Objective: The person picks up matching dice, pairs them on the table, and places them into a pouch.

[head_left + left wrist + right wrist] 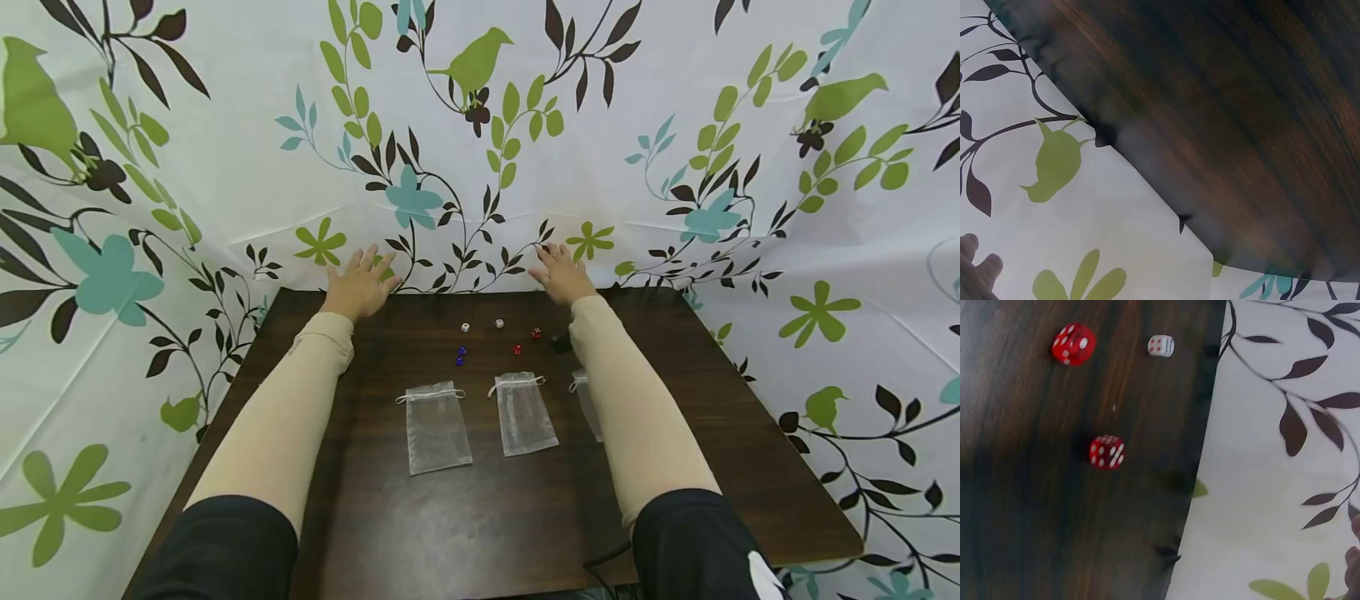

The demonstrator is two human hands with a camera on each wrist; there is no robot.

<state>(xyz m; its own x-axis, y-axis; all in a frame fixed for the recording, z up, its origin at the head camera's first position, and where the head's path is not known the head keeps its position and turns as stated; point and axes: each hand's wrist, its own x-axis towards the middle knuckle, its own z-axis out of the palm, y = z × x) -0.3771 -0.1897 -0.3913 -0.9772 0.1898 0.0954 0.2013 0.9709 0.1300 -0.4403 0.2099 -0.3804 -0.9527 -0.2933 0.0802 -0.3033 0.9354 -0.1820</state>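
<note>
My left hand [356,286] is stretched out over the table's far left edge, fingers spread and holding nothing. Opposite it, the right hand [560,275] reaches past the far edge in the same way, also bare. Between the two forearms lie small dice: a pair of white dice [499,323], a pair of red dice [517,350] and a pair of blue dice [462,351]. Closer to me are sheer white drawstring pouches: a left pouch [438,429], a middle pouch [525,417] and a right pouch [588,406] partly covered by my right forearm. In the right wrist view, one red die [1107,452] appears nearest that hand.
The dark wooden table [750,467] stands against a patterned cloth [247,150] at the back and sides. A small black object [559,342] sits beside my right forearm. A black cable [600,562] hangs over the front edge.
</note>
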